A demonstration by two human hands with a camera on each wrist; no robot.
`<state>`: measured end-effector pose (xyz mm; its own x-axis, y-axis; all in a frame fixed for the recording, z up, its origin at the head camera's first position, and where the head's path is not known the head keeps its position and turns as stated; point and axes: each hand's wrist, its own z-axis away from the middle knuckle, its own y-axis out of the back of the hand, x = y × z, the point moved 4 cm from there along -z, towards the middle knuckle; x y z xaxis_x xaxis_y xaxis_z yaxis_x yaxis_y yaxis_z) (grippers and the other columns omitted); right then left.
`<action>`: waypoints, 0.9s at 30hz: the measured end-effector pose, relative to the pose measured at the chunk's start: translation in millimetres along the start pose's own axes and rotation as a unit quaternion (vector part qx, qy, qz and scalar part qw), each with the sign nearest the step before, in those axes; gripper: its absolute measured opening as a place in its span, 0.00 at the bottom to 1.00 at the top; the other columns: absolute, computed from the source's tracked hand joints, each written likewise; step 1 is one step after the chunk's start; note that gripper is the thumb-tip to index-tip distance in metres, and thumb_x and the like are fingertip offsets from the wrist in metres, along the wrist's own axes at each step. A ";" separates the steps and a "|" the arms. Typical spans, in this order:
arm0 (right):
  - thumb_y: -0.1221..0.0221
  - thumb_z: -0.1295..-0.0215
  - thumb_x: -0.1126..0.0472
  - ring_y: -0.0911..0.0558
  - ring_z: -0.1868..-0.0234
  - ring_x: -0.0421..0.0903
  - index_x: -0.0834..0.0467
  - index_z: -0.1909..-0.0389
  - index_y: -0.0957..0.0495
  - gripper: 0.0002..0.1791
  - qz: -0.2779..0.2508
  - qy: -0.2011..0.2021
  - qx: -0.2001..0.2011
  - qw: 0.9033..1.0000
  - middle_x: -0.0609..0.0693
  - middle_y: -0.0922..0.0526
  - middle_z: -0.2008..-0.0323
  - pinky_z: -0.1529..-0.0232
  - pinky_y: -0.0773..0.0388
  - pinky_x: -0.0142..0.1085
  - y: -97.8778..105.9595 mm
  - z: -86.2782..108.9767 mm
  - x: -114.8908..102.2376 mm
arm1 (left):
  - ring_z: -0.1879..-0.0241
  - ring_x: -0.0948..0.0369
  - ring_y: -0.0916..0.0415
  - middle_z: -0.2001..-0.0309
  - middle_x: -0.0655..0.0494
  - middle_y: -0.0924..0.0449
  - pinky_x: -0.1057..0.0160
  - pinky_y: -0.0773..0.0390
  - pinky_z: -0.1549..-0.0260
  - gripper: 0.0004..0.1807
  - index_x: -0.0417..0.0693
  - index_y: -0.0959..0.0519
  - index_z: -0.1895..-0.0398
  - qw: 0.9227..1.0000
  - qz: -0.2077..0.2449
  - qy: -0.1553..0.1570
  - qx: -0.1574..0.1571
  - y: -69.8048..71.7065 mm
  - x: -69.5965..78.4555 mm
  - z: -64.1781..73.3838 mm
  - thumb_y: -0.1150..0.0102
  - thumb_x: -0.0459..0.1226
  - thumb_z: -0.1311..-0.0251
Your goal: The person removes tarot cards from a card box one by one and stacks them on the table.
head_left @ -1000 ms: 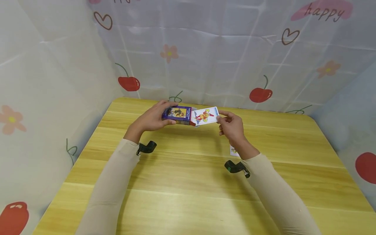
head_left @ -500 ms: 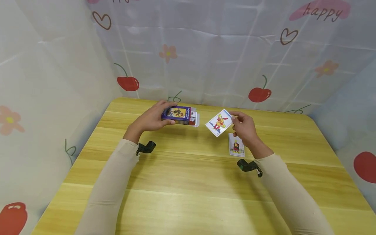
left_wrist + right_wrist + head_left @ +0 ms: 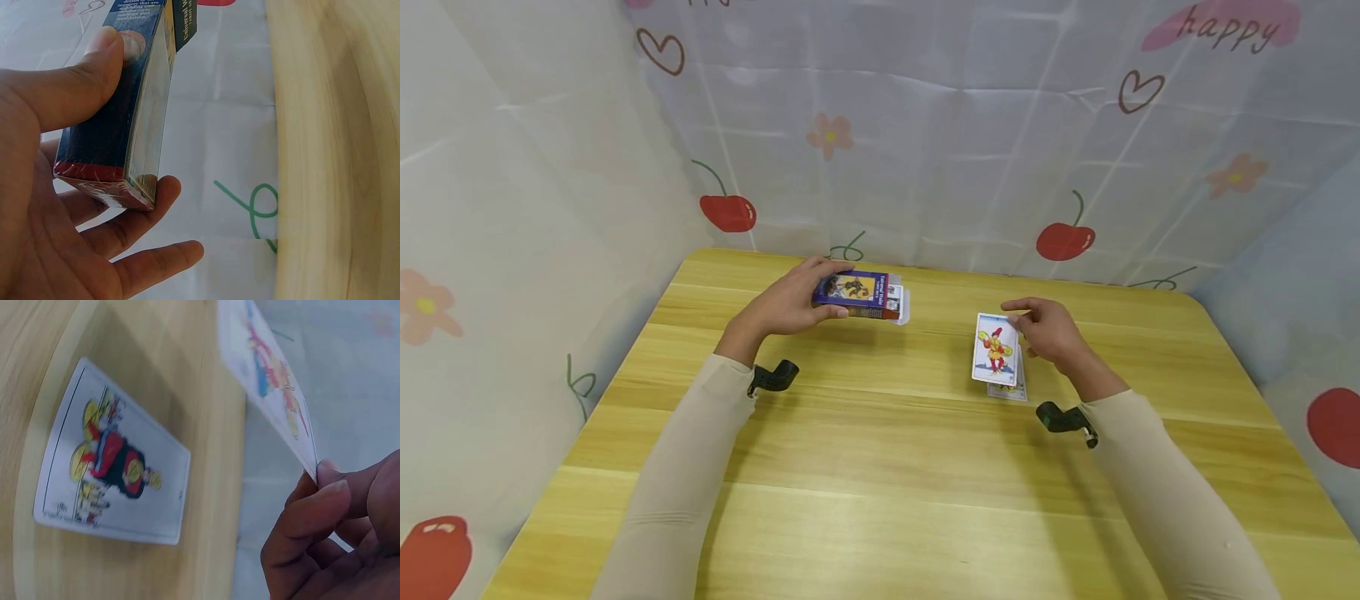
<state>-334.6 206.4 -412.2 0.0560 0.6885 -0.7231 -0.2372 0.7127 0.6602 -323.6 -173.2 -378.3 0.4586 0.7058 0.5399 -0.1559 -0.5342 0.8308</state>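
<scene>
My left hand point(image 3: 797, 298) grips a dark blue and purple card box point(image 3: 853, 288) between thumb and fingers, above the far part of the table. The box's right end is open, and the end of a card shows there beside a clear flap. In the left wrist view the thumb presses the box's point(image 3: 112, 119) dark face. My right hand point(image 3: 1048, 332) pinches one tarot card point(image 3: 996, 350) by its corner; a figure in red and yellow is on it. Under that card, apart from it in the right wrist view, another card point(image 3: 119, 462) with a seated, crowned figure lies face up on the table.
The wooden table point(image 3: 850, 483) reaches back to a pale curtain point(image 3: 925, 167) printed with cherries, flowers and hearts. More of the same sheeting stands at the left and right sides. Each wrist carries a small black camera mount point(image 3: 773, 377).
My right hand has drawn the card out of the box, carried it right and turned it upright over the card on the table. The left hand with the box has stayed in place.
</scene>
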 end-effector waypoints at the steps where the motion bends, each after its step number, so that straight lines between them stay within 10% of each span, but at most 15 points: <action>1: 0.54 0.22 0.58 0.30 0.72 0.49 0.58 0.33 0.30 0.21 0.003 0.001 0.000 1.000 0.58 0.29 0.65 0.72 0.25 0.40 1.0 -0.5 2.8 | 0.40 0.50 0.34 0.33 0.45 0.36 0.45 0.31 0.40 0.40 0.57 0.38 0.26 1.000 0.000 0.000 0.000 0.0 -0.2 0.1 0.34 0.48 0.39; 7: 0.51 0.23 0.59 0.38 0.84 0.41 0.62 0.32 0.32 0.23 -0.017 -0.014 -0.005 1.000 0.54 0.28 0.71 0.76 0.30 0.38 3.0 -3.1 19.9 | 0.39 0.50 0.34 0.33 0.46 0.37 0.45 0.31 0.40 0.40 0.57 0.38 0.26 1.000 0.000 0.001 0.000 0.0 -1.2 -0.2 0.34 0.49 0.40; 15: 0.50 0.24 0.58 0.25 0.65 0.49 0.65 0.34 0.32 0.23 0.010 -0.031 0.012 0.999 0.67 0.24 0.49 0.71 0.27 0.36 -2.4 -7.0 39.6 | 0.40 0.50 0.34 0.33 0.46 0.37 0.45 0.31 0.40 0.40 0.55 0.38 0.25 1.000 -0.002 0.005 0.001 -0.3 -1.5 -0.6 0.34 0.49 0.40; 27: 0.46 0.28 0.58 0.24 0.63 0.51 0.64 0.35 0.30 0.24 0.082 -0.044 0.054 0.994 0.62 0.23 0.58 0.68 0.29 0.34 -8.8 -11.2 48.6 | 0.41 0.50 0.34 0.33 0.46 0.37 0.45 0.30 0.41 0.40 0.54 0.38 0.25 1.000 -0.002 0.006 -0.001 0.2 -0.2 0.2 0.34 0.48 0.39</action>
<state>-340.7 232.1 -455.4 0.1108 0.8026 -0.5862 -0.1459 0.5966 0.7892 -323.5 -173.6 -378.2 0.4481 0.7137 0.5384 -0.1568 -0.5301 0.8333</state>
